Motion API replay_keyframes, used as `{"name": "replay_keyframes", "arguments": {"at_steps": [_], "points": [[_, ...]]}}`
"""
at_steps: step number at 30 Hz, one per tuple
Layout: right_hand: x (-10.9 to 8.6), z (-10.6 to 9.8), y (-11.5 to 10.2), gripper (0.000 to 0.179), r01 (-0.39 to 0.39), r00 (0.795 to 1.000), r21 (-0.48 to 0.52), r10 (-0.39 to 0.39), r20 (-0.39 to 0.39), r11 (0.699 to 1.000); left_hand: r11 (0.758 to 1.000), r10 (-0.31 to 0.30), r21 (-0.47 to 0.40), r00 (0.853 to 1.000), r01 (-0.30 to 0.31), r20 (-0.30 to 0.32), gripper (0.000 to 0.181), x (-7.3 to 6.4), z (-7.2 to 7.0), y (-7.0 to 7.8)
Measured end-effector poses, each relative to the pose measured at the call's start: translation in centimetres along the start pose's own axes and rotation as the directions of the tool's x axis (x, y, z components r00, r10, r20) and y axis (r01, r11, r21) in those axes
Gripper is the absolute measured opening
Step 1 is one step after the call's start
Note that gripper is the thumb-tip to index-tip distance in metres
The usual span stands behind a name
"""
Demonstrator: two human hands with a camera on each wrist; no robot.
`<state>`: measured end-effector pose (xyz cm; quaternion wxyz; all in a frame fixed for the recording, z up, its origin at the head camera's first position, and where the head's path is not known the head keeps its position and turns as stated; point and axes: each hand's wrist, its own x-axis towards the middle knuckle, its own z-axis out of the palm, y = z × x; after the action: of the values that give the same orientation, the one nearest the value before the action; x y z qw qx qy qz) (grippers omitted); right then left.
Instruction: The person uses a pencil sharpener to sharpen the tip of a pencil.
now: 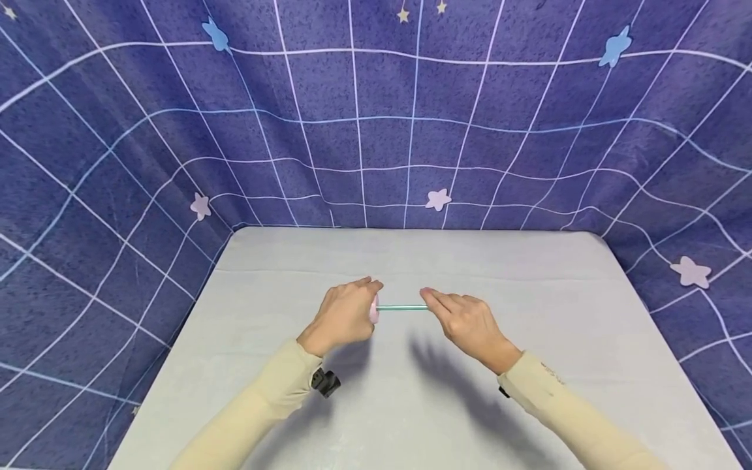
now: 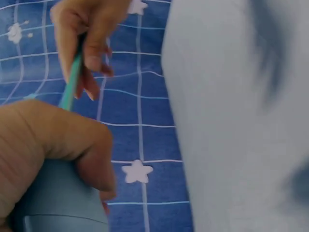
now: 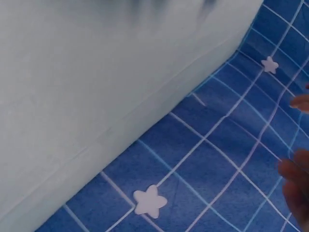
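Above the white-covered table, my left hand (image 1: 343, 312) grips a round object with a pale pink face (image 1: 374, 309). A thin, straight teal strip (image 1: 402, 307) runs level from that face to my right hand (image 1: 471, 326), which pinches its far end. Up close in the left wrist view, the left thumb bends over a smooth grey-blue rounded body (image 2: 63, 193), and the strip leads away from it between the right thumb and fingers. Most of the round object is hidden by my left hand. Only blurred fingertips (image 3: 294, 186) show at the right wrist view's edge.
A white cloth covers the table (image 1: 388, 398), and both hands cast shadows on it. A blue curtain (image 1: 388, 143) with a light grid and star shapes hangs behind and along both sides. A dark wrist device (image 1: 326, 382) sits at my left cuff.
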<state>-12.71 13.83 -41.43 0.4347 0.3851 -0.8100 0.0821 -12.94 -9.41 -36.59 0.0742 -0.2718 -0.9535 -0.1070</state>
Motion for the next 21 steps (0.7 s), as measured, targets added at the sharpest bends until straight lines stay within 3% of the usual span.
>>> {"name": "replay_keyframes", "arguments": {"at_steps": [1,2,3,4,5,6,7,8,9,10,11,12,13,16,17,18,21], "points": [[0.2,-0.3,0.0,0.020,-0.032,0.996,0.095,0.023,0.087,0.995,0.999,0.023,0.043,0.999,-0.022,-0.028,0.022,-0.1,0.3,-0.1],[0.3,-0.6,0.0,0.018,-0.093,0.979,0.218,0.049,0.198,0.971,0.994,0.055,0.099,0.997,-0.049,-0.058,0.025,-0.3,0.6,-0.1],[0.6,-0.9,0.1,0.016,-0.192,0.942,0.356,0.070,0.328,0.914,0.983,0.096,0.164,0.991,-0.080,-0.092,0.030,-0.4,0.9,-0.1],[0.7,-1.1,0.2,0.016,-0.328,0.882,0.483,0.081,0.464,0.812,0.964,0.146,0.243,0.981,-0.111,-0.129,0.034,-0.6,1.2,-0.2],[0.8,-1.3,0.4,0.016,-0.481,0.803,0.575,0.071,0.591,0.662,0.935,0.205,0.325,0.963,-0.140,-0.175,0.036,-0.7,1.6,-0.3],[0.8,-1.3,0.5,0.017,-0.630,0.713,0.612,0.044,0.700,0.477,0.898,0.273,0.407,0.936,-0.164,-0.224,0.038,-0.9,2.0,-0.3],[0.8,-1.4,0.8,0.018,-0.748,0.623,0.594,0.005,0.782,0.295,0.861,0.342,0.476,0.897,-0.181,-0.278,0.035,-0.9,2.2,-0.4],[0.8,-1.4,1.1,0.019,-0.823,0.549,0.549,-0.044,0.835,0.147,0.824,0.404,0.536,0.855,-0.186,-0.325,0.031,-0.9,2.4,-0.4],[0.7,-1.3,1.3,0.022,-0.866,0.495,0.500,-0.092,0.864,0.036,0.795,0.451,0.580,0.813,-0.179,-0.367,0.029,-0.8,2.6,-0.5],[0.6,-1.4,1.5,0.024,-0.889,0.457,0.457,-0.128,0.880,-0.029,0.774,0.485,0.610,0.777,-0.168,-0.402,0.029,-0.8,2.9,-0.5],[0.5,-1.4,1.7,0.026,-0.902,0.431,0.426,-0.154,0.889,-0.066,0.765,0.504,0.625,0.750,-0.156,-0.429,0.029,-0.8,3.1,-0.5],[0.6,-1.4,1.8,0.026,-0.910,0.414,0.408,-0.160,0.896,-0.071,0.763,0.510,0.628,0.737,-0.151,-0.443,0.030,-0.7,3.2,-0.5],[0.6,-1.5,1.9,0.026,-0.912,0.410,0.407,-0.154,0.899,-0.047,0.772,0.505,0.617,0.737,-0.153,-0.450,0.030,-0.8,3.4,-0.5],[1.1,-1.7,1.9,0.022,-0.896,0.425,0.431,-0.081,0.902,0.106,0.816,0.438,0.558,0.793,-0.152,-0.424,0.029,-0.9,3.8,-0.5],[1.2,-1.7,1.7,0.020,-0.877,0.447,0.450,-0.053,0.893,0.170,0.834,0.408,0.531,0.815,-0.150,-0.412,0.032,-1.0,3.9,-0.5],[1.3,-1.8,1.6,0.017,-0.843,0.483,0.471,-0.022,0.876,0.258,0.854,0.378,0.500,0.834,-0.146,-0.402,0.036,-1.1,4.0,-0.5],[1.4,-2.0,0.9,0.013,-0.647,0.639,0.486,0.072,0.766,0.587,0.899,0.290,0.424,0.877,-0.112,-0.383,0.045,-1.3,4.1,-0.5]]}}
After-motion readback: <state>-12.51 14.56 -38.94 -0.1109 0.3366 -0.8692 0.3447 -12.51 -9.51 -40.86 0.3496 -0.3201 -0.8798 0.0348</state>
